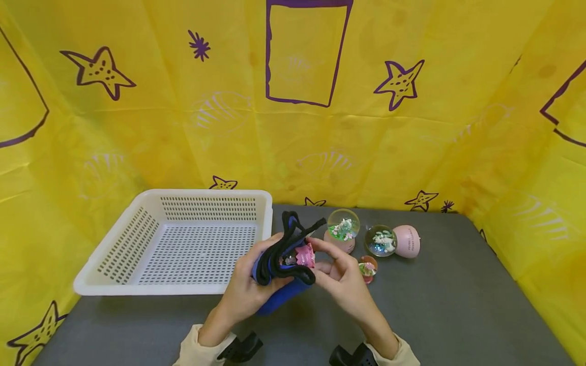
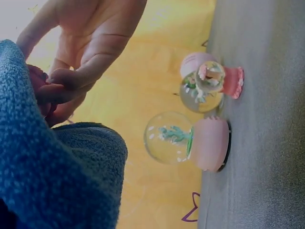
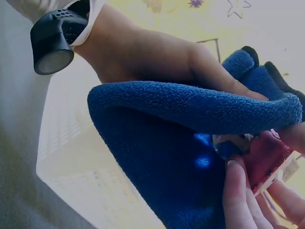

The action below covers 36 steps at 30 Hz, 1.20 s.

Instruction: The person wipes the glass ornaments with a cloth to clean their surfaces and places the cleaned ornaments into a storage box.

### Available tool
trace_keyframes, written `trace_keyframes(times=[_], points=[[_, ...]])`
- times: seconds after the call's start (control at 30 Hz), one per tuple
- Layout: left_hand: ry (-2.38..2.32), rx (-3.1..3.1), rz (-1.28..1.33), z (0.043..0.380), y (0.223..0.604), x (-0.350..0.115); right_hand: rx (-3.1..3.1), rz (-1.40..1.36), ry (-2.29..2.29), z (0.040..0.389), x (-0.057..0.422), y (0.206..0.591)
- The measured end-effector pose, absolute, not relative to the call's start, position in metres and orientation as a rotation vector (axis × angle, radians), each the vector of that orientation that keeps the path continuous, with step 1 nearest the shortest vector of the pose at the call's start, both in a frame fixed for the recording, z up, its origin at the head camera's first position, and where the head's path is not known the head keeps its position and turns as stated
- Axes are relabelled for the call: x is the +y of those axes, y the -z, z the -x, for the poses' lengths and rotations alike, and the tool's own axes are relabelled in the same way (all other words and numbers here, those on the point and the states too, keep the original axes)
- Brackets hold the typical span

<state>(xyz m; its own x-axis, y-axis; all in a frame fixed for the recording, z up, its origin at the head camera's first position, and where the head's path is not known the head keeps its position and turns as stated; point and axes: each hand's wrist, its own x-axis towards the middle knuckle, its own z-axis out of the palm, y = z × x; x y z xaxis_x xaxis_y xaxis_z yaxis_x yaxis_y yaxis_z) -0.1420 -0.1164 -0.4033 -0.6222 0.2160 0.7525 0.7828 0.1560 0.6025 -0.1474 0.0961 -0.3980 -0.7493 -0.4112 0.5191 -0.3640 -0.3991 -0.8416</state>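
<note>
In the head view my left hand point(image 1: 247, 285) grips a folded blue towel point(image 1: 285, 296) with black edging, its fingers wrapped around the cloth. My right hand point(image 1: 342, 273) pinches the pink base of a small snow globe point(image 1: 305, 255) at the towel's right side. The right wrist view shows that globe's clear ball point(image 3: 231, 144) tucked between layers of the towel point(image 3: 157, 107), partly hidden, with its pink base point(image 3: 268, 160) sticking out between the fingertips. Both hands are raised over the table's middle.
A white perforated basket point(image 1: 267, 223) stands to the left. Behind my right hand are an upright snow globe point(image 1: 340, 243) on a pink base, a larger one lying on its side point(image 1: 406, 241), and a small one point(image 1: 368, 269). Yellow patterned cloth point(image 1: 293, 132) walls in the grey table point(image 1: 458, 305).
</note>
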Motion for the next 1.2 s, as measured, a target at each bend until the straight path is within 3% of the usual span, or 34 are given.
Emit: trace_keyframes(times=[0.23, 0.5, 1.2], points=[[1.557, -1.872, 1.056, 0.144, 0.4032, -0.118, 1.623, 1.122, 2.389, 0.1506, 0.0973, 0.3997], [1.678, -2.07, 0.919, 0.1388, 0.3993, -0.121, 1.658, 1.132, 2.398, 0.1486, 0.0997, 0.3993], [1.748, -2.092, 0.897, 0.1375, 0.396, -0.1231, 1.887, 1.247, 2.331, 0.1474, 0.0983, 0.4019]])
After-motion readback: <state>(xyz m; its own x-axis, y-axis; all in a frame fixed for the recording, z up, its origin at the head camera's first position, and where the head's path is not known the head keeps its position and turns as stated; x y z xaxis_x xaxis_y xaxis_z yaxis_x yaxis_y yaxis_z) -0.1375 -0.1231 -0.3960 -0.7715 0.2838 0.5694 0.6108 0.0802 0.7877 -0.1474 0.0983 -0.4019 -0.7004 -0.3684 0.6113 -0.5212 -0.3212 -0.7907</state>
